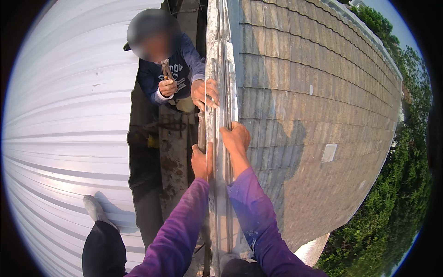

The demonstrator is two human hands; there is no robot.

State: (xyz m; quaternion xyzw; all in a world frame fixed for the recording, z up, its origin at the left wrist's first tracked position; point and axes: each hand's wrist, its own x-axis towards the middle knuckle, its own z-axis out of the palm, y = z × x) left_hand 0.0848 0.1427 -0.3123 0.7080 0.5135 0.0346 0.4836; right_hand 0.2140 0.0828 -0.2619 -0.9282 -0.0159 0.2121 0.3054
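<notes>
Head view: purple sleeves (182, 226) nearest. Left hand (201, 161) and right hand (236, 140) curl about either edge of the wall top (212, 37), where long thin rods (229, 203) lie; exact hold, cannot tell. Judged risk: a slipping rod pinching the co-worker's hand (206, 93), farther along.

sunlit ribbed metal roofing (60, 115) at left; brown tiled roof (346, 111) and green trees (392, 198) at right.

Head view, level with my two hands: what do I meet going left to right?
Pale ribbed metal roof → left hand → right hand → tiled roof → green trees.
</notes>
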